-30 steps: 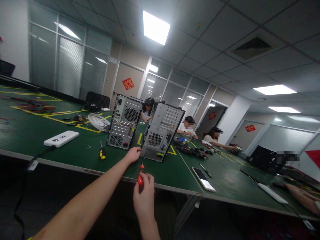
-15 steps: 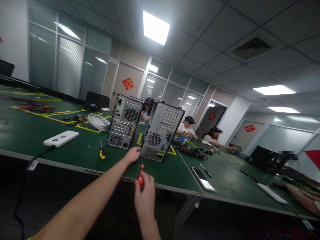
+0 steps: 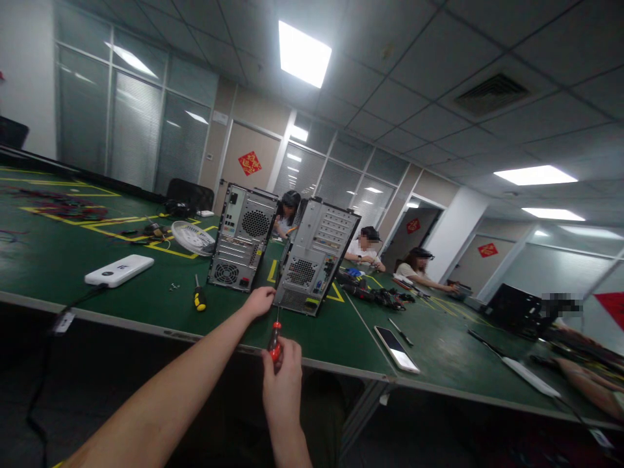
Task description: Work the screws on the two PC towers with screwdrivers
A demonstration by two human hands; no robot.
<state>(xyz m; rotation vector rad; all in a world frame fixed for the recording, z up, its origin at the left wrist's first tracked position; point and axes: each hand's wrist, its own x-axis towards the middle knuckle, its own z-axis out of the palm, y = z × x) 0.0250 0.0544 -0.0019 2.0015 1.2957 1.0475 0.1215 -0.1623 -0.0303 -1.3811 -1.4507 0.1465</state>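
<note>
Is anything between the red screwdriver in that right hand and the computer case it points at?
Nothing visible. The red screwdriver in the right hand points at the lower left of the computer case; the left hand is beside it, not across the shaft. The tip is too small to see.

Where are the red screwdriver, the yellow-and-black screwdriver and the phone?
Red screwdriver (image 3: 275, 351): head view, on the handle.
Yellow-and-black screwdriver (image 3: 199, 299): head view, on the handle.
Phone (image 3: 397, 350): head view, near the middle of the screen.
</note>
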